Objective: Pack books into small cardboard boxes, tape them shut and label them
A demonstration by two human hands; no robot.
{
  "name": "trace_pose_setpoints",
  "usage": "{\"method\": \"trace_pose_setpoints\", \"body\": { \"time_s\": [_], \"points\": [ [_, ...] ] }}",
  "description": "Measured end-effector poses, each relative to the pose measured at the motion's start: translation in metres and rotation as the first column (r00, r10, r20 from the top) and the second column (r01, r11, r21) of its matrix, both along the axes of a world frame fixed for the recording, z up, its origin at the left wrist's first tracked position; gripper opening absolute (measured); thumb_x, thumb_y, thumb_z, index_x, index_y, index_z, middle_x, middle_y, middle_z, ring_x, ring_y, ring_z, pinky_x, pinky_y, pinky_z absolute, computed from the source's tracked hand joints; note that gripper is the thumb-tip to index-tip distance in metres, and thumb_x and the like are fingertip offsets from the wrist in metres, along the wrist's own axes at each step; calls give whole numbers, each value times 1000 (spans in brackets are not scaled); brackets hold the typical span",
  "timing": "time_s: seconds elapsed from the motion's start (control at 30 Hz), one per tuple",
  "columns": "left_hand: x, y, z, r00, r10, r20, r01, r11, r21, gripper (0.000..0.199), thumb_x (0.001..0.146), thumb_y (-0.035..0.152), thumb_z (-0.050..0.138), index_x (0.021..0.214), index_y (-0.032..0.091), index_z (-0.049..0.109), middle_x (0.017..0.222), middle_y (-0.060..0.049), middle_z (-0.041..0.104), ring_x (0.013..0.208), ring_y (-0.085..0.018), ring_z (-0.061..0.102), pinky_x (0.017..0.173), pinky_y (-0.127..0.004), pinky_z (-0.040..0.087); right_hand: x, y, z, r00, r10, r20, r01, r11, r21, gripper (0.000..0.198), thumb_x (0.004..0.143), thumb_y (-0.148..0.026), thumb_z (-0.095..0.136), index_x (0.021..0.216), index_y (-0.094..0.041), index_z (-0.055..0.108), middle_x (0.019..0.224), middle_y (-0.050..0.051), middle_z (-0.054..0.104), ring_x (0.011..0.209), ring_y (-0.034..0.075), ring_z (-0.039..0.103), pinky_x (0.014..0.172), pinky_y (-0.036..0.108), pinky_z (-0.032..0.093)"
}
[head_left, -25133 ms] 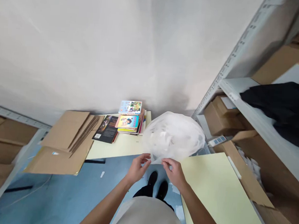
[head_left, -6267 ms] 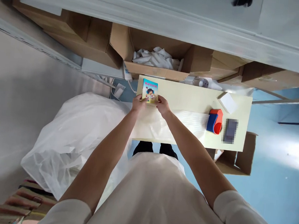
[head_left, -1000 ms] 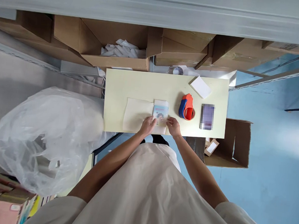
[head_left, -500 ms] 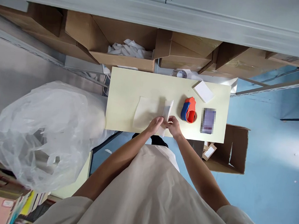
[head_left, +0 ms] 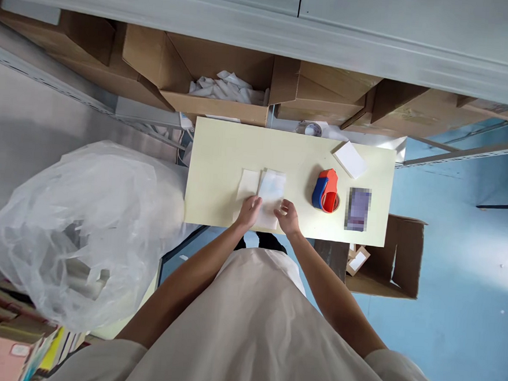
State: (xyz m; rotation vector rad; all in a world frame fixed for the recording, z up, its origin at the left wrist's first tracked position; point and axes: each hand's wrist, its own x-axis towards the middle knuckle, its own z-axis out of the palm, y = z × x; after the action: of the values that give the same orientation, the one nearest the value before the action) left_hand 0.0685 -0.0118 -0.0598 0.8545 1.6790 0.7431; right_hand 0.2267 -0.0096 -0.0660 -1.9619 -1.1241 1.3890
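A flat white packet (head_left: 273,185), which looks like folded paper or thin film, lies near the front edge of the table. Part of a pale sheet (head_left: 248,181) shows to its left, partly under it. My left hand (head_left: 249,212) grips the packet's left side, thumb on top. At the right edge of the packet, my right hand (head_left: 288,217) has its fingers curved and apart; whether they touch it is hard to tell. To the right stands a red and blue tape dispenser (head_left: 327,191) with a roll in it.
On the cream table (head_left: 222,145) are a white box (head_left: 350,159) and a blurred purple item (head_left: 357,209). Cardboard boxes (head_left: 214,107) line the shelf behind. A large clear plastic bag (head_left: 81,225) bulges at the left; an open carton (head_left: 399,259) sits at lower right.
The white packet went from narrow and raised on edge between both hands to lying flat and wider. My left hand moved left, my right hand loosened, and the view shifted slightly.
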Motion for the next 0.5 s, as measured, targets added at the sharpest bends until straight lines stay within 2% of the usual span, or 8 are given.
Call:
{"method": "trace_pose_setpoints", "body": {
  "time_s": [0.13,0.27,0.37,0.5],
  "points": [
    [0,-7,-2,998,-53,-37,52,998,-23,42,84,47,52,112,17,60,128,-12,54,123,-26,47,106,-39,33,1,2,-5,989,-88,-117,83,996,-43,51,66,-35,62,113,-21,51,109,9,61,95,21,59,81,38,49],
    [3,-14,-4,995,-100,15,101,993,-55,48,81,48,55,118,17,58,132,-14,53,124,-28,47,105,-40,35,1,9,4,953,-194,-235,166,977,-132,51,59,-38,66,105,-19,55,99,8,63,86,20,59,70,34,48],
    [3,-13,-3,991,-86,99,89,996,-31,49,82,50,54,118,17,57,129,-13,56,122,-27,50,102,-40,38,0,14,18,933,-136,-333,91,985,-145,41,58,-37,68,93,-19,57,87,4,62,74,16,57,62,29,44],
    [-7,-7,5,960,-101,262,90,994,54,42,86,52,45,106,19,62,109,-9,66,105,-23,60,91,-37,46,-20,17,34,915,5,-403,-36,997,-67,37,59,-37,70,90,-21,55,84,0,59,65,12,54,59,26,43]
  ]
}}
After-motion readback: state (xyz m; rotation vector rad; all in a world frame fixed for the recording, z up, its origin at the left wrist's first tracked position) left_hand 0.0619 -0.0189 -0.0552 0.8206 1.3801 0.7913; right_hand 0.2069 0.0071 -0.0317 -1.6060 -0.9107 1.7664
